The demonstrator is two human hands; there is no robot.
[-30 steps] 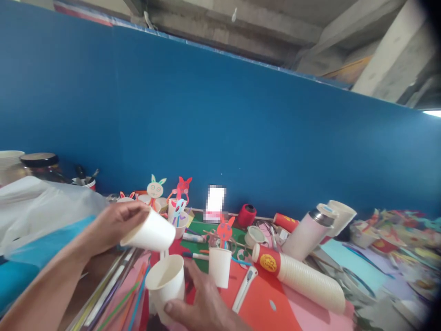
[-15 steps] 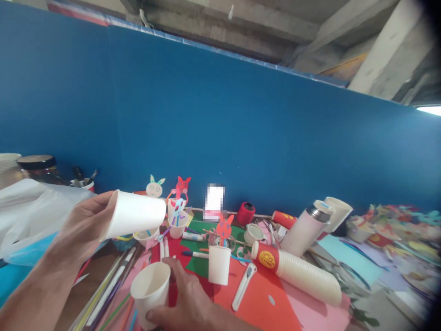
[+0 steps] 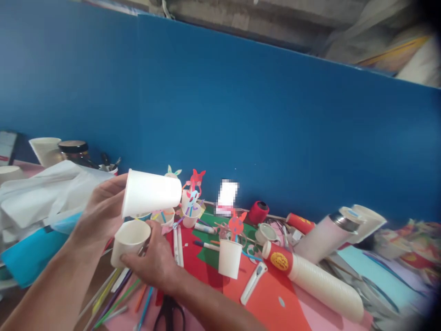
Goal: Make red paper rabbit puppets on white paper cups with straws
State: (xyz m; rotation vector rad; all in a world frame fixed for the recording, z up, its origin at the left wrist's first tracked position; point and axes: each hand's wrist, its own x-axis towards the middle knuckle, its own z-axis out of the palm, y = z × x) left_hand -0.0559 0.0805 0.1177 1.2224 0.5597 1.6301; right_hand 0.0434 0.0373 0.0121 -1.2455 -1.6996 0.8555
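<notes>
A white paper cup (image 3: 153,192) lies sideways in the air, its rim end in the grip of my left hand (image 3: 106,202). Just below it, my right hand (image 3: 155,257) holds a second paper cup (image 3: 129,246) upright, thumb and fingers on its sides. The two cups are close together; whether they touch I cannot tell. To the right, another white paper cup (image 3: 229,259) stands on the red paper (image 3: 206,287), with an orange paper animal figure (image 3: 236,225) rising from it. Black scissors (image 3: 169,315) lie below my right wrist, partly hidden.
A utility knife (image 3: 254,282) and a long stack of paper cups (image 3: 324,282) lie to the right. Behind them leans a flask (image 3: 325,234). Colored sticks (image 3: 119,292) lie at the front left, and a blue partition (image 3: 262,115) closes off the back.
My right hand has lifted its cup up and left, towards the one in my left hand. The scissors have come into view. The whole view has shifted left.
</notes>
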